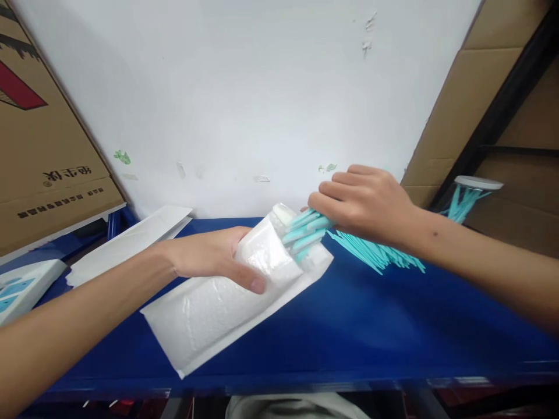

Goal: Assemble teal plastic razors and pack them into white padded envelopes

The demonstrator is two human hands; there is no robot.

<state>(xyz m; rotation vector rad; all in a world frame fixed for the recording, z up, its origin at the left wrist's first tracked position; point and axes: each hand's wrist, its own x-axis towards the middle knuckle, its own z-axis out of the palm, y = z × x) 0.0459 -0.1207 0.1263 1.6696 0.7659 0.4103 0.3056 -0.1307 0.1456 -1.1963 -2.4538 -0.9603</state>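
My left hand (227,256) is wrapped round a white padded envelope (209,314), thumb on top, and holds it tilted over the blue table. At the envelope's mouth, crinkled clear plastic and a whitish end (283,213) show. My right hand (364,195) is closed on a bundle of teal sticks (308,230), whose near ends lie at that mouth. How far they reach inside is hidden. Just below my right wrist, a loose pile of thin teal sticks (379,253) lies on the table.
More white envelopes (126,244) lie at the left, beside a white box with blue markings (30,285). A printed cardboard box (48,151) stands far left. At right, more teal sticks (463,203) show under a white lid (479,183). A white panel (262,105) backs the blue table (349,331).
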